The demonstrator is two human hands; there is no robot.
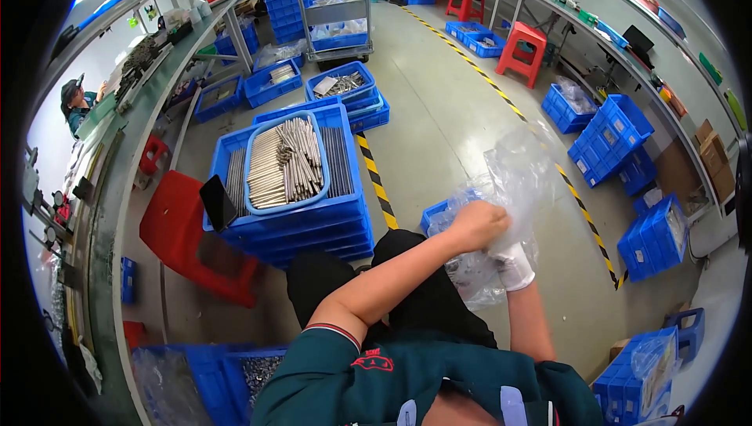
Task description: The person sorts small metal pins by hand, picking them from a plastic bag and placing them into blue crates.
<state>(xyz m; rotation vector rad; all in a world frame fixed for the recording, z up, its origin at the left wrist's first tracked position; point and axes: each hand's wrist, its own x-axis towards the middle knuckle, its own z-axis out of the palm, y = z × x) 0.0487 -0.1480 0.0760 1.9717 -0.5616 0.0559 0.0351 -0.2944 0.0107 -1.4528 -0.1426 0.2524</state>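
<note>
A clear plastic bag (518, 167) billows up in front of my knees, over the floor on the right. My left hand (479, 226), bare, is closed with its fingers pinched on the bag. Just below it, my right hand (513, 267) wears a white glove and grips the bag's lower part; its fingers are partly hidden by the plastic. More crumpled clear plastic hangs under both hands, in front of a small blue bin (433, 216). Whether anything lies inside the bag, I cannot tell.
Left of my knees, stacked blue crates (313, 232) carry a light-blue basket (252, 166) of metal rods, with a dark phone (217, 200) propped at the corner. A red stool (180, 218) stands beside them. Blue crates (611, 140) line the right side; a trolley (337, 14) stands ahead.
</note>
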